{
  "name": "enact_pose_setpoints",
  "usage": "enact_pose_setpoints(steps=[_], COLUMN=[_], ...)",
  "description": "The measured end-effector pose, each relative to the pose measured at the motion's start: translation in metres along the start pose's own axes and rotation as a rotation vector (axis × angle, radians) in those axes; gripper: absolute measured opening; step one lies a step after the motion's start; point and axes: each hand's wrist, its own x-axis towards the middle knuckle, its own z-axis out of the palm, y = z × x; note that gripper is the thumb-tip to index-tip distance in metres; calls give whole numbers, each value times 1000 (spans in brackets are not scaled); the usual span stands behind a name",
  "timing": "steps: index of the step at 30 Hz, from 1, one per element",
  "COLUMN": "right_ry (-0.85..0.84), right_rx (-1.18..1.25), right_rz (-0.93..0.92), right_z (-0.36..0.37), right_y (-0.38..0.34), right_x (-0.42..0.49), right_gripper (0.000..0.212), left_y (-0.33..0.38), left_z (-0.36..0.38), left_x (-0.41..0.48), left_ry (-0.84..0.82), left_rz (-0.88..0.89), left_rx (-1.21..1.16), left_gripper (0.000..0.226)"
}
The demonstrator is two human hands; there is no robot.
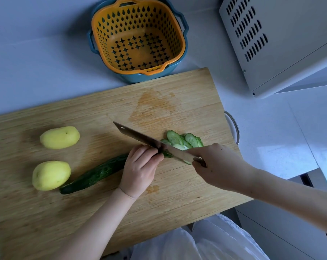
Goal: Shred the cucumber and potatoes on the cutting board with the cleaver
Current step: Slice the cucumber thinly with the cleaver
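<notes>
Gripping the cleaver (149, 142), the right hand (218, 164) slices the cucumber (95, 175), which the left hand (140, 166) holds with curled fingers. Next, probably another thin cut; both potatoes (59, 137) wait whole.

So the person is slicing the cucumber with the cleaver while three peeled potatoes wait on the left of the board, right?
Almost. The head view shows two peeled potatoes, not three: the far potato and the near potato. The rest holds: the right hand is slicing the cucumber with the cleaver, and the potatoes wait on the left of the board.
</notes>
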Motion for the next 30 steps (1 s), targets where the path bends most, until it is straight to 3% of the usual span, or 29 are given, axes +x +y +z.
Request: enact_pose_setpoints(steps=[2,21,24,27,30], right_ry=[12,28,2,10,48], right_rx=[-3,19,61,114,61], right_rz=[0,45,41,40,28], right_z=[-2,21,19,13,10], right_y=[-2,-16,-12,-12,-8], right_x=[-6,22,21,12,-2], right_gripper=[43,44,34,41,28], left_y=[0,0,0,-1,-3], left_z=[1,1,-3,-5,-3], left_x=[0,-2,-2,-2,-3], left_ry=[4,-9,-13,-27,-22], left_rz=[2,-23,-29,-13,3], left_rx=[6,-42,-61,-47,-17], left_gripper=[8,5,5,9,10])
